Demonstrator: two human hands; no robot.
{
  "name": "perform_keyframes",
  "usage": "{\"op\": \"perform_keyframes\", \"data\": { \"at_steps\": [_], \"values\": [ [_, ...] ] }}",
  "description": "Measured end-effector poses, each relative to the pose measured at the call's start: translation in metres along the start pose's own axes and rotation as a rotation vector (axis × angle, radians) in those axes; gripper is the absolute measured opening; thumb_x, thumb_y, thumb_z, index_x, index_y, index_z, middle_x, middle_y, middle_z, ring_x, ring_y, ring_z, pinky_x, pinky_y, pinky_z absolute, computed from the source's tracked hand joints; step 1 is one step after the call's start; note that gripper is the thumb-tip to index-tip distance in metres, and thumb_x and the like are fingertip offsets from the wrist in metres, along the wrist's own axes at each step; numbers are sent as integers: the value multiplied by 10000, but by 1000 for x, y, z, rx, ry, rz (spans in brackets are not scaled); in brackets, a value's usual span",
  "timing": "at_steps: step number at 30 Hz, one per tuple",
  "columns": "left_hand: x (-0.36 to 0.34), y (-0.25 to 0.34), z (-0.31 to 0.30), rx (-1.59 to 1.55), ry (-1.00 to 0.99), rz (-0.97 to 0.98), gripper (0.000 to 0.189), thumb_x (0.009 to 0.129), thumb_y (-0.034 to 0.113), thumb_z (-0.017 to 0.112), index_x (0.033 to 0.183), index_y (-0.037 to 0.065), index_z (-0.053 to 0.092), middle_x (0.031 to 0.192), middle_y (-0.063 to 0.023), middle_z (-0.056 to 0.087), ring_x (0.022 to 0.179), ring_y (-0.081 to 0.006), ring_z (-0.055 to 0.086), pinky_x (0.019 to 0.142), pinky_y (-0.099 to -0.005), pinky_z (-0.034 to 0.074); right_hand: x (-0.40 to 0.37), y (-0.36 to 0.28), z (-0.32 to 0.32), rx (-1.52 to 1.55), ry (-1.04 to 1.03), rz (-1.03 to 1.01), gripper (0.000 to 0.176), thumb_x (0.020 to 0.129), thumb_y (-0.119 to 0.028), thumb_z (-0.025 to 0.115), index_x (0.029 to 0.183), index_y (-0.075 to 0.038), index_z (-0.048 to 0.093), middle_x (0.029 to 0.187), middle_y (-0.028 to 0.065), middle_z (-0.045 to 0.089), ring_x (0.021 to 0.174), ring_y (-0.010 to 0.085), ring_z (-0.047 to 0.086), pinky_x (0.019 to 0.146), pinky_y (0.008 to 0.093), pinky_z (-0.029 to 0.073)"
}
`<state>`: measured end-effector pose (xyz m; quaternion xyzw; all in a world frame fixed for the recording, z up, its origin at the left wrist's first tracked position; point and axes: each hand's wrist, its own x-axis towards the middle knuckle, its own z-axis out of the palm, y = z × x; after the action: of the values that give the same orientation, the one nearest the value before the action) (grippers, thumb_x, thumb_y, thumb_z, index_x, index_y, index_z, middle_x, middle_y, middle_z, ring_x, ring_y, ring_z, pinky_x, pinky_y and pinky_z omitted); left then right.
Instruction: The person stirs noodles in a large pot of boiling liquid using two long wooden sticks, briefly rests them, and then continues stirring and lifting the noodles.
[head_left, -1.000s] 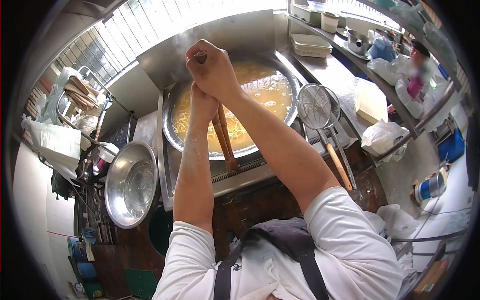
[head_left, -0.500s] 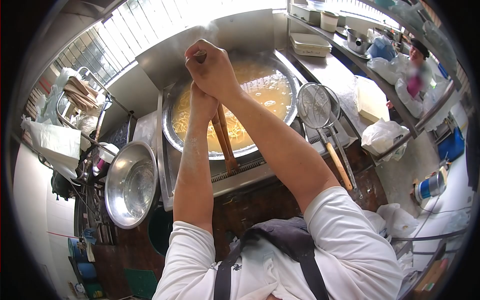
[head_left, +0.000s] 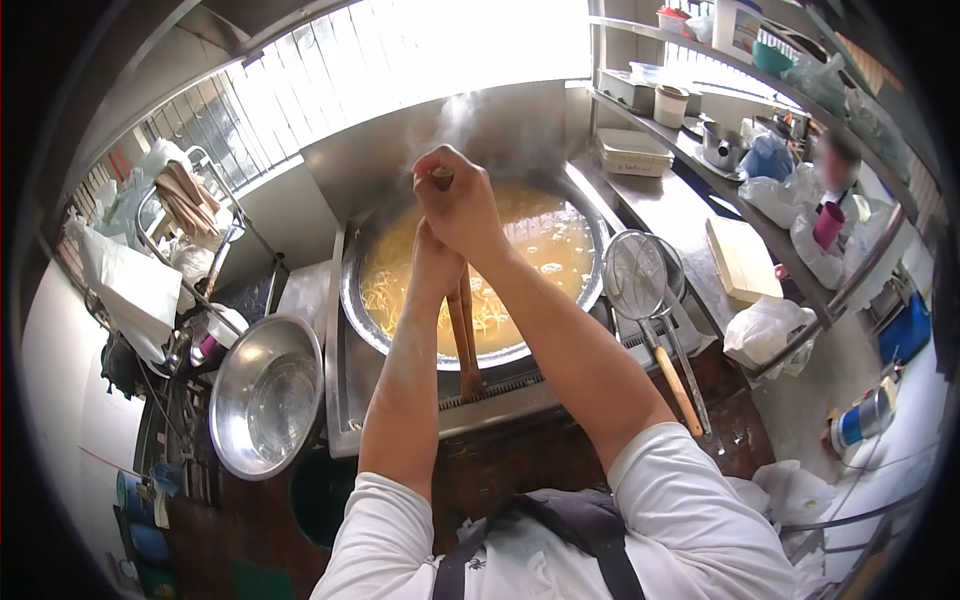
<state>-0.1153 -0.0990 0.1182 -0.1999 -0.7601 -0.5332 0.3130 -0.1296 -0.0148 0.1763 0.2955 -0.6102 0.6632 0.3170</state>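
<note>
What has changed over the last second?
The view has tipped up, so the noodle pot sits lower. The right hand and left hand shifted slightly right over it, the wooden sticks leaning less. Nothing visibly grasped or released; metal bowl and strainer stayed put.

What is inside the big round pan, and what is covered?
The pan holds cloudy yellow liquid, pale noodles and, toward the right, bubbles. The left hand, right hand and forearms hide part; the bottom is unseen beneath the liquid.
</note>
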Motion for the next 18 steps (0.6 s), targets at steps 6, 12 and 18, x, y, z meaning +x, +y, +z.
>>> {"op": "perform_keyframes", "data": {
  "at_steps": [6,12,18],
  "values": [
    [1,-5,-1,-58,-41,-74,350,877,189,623,1152,-27,610,977,-173,698,908,-280,684,775,-373,511,-1,-4,-2,-33,-6,24,80,872,-66,634,923,-7,654,660,78,657,599,122,612,598,285,481],
    [3,-2,-1,-76,-68,-97,336,875,142,602,1164,-29,601,1008,-178,697,955,-292,678,810,-373,511,0,-4,-1,-57,-10,39,93,874,-75,639,944,-21,668,733,99,705,672,156,674,650,296,511],
    [1,2,1,-90,-48,-138,328,859,92,590,1168,-19,598,1046,-175,699,1010,-299,673,856,-366,505,0,0,2,-60,17,2,103,880,-79,640,960,-23,674,750,97,706,683,153,672,661,294,511]
  ]
}}
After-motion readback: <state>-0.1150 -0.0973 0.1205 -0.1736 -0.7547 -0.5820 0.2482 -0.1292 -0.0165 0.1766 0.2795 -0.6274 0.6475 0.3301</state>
